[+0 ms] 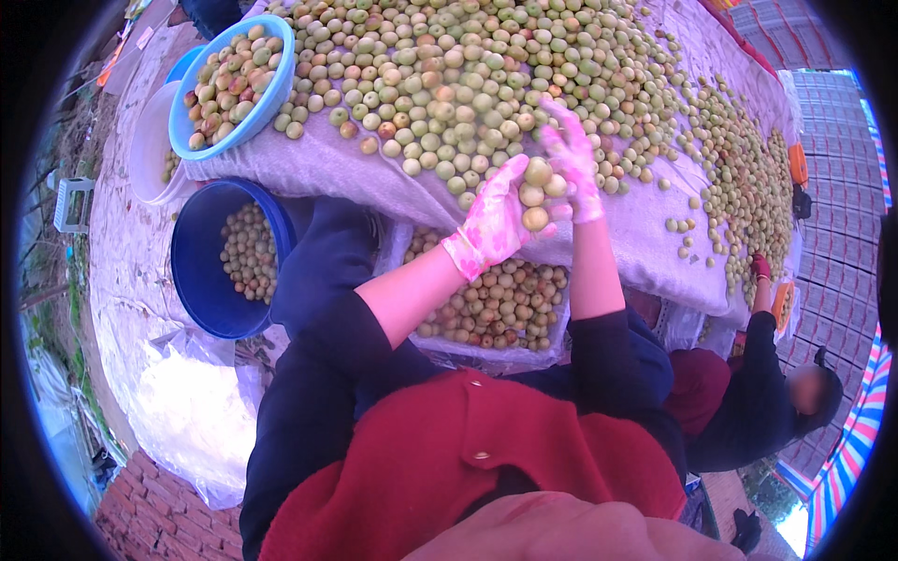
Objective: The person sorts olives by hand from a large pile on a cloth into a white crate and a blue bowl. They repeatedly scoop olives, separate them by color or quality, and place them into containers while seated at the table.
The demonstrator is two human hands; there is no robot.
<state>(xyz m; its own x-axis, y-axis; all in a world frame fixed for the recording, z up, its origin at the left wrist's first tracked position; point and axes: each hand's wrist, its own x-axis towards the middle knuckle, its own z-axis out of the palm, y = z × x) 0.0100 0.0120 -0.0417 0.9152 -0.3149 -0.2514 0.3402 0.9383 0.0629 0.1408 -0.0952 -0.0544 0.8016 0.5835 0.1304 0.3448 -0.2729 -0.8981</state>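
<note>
Both my hands wear thin pink-and-white patterned gloves. Several round pale green fruits [537,193] rest in my left hand [494,217], which is cupped with its thumb up. Close on their right, my right hand [575,161] is raised with its fingers spread; whether it touches them is hard to tell. Beyond the hands, a large heap of green and reddish fruits [456,105] lies on a pale woven cloth [631,238]. Below my hands, between my legs, stands a plastic-lined crate [561,336] holding many similar fruits, partly hidden by my left forearm.
At left are a light blue basin [284,91] of redder fruits, a white bucket [144,154] and a dark blue bucket [186,273] part full of fruits. Clear plastic sheeting [196,414] lies nearer. At right, a co-worker [758,393] reaches a red-gloved hand [760,266] to the heap, beside an orange container [781,308].
</note>
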